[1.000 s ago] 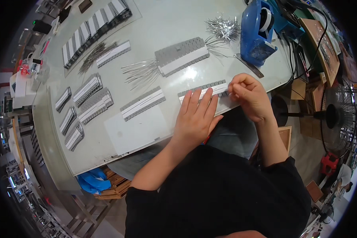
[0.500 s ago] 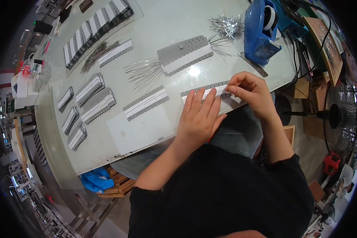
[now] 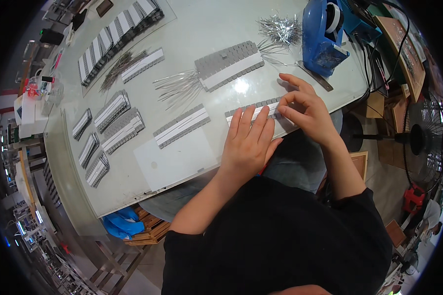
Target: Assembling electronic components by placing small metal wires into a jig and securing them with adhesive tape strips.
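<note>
A narrow grey-and-white segmented strip (image 3: 251,109) lies near the table's front edge. Across it my left hand (image 3: 247,145) lies flat, its fingers stretched out and their tips on the strip. At the strip's right end, the thumb and a bent finger of my right hand (image 3: 307,112) come together on it, while another finger is raised away. Whatever lies between those fingertips is mostly hidden. A similar strip (image 3: 182,126) rests to the left of my hands. Beyond them is a wider grey segmented block (image 3: 229,66) with thin metal wires (image 3: 179,88) fanning from both ends.
A blue tape dispenser (image 3: 322,42) stands at the back right, beside a tangle of silvery wires (image 3: 283,30) and a metal ruler (image 3: 320,81). Stacked strips (image 3: 118,37) fill the far left, with several smaller stacks (image 3: 120,128) nearer. A white sheet (image 3: 177,160) lies at the front edge.
My right hand has loosened from a tight pinch; one finger now stretches up and away while thumb and bent finger stay at the strip's end. My left hand has hardly moved.
</note>
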The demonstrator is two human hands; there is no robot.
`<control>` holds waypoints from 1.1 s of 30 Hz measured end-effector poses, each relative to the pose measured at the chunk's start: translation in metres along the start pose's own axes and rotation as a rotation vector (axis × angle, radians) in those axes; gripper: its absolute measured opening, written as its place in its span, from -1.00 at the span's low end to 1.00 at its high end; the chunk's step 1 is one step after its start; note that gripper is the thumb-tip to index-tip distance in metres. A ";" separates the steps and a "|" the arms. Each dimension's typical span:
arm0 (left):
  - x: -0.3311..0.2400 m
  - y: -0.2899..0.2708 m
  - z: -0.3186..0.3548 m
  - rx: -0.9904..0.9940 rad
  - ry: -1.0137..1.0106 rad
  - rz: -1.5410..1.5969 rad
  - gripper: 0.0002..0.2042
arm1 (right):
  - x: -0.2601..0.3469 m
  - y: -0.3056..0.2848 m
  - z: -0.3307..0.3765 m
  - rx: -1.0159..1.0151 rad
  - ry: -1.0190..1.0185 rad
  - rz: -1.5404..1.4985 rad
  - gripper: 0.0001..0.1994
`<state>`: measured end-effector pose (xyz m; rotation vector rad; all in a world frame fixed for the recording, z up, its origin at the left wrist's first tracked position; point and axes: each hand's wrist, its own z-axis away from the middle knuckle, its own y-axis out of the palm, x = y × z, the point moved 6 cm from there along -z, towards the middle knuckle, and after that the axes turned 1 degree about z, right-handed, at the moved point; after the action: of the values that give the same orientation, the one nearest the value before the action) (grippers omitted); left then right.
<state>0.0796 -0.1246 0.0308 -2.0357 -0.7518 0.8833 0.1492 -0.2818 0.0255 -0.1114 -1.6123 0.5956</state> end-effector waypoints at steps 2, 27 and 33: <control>0.000 0.000 0.001 0.000 -0.004 0.011 -0.51 | 0.000 0.002 -0.001 -0.048 -0.101 0.235 -0.92; 0.022 -0.010 -0.006 0.032 -0.161 0.045 -0.39 | -0.014 -0.002 -0.005 -0.476 -0.128 -0.160 -0.76; 0.019 -0.020 0.018 0.051 -0.127 0.061 -0.42 | 0.020 0.015 -0.008 -0.384 -0.496 0.257 -0.69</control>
<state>0.0726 -0.0925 0.0334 -1.9806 -0.7317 1.0640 0.1499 -0.2577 0.0373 -0.4930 -2.2048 0.5257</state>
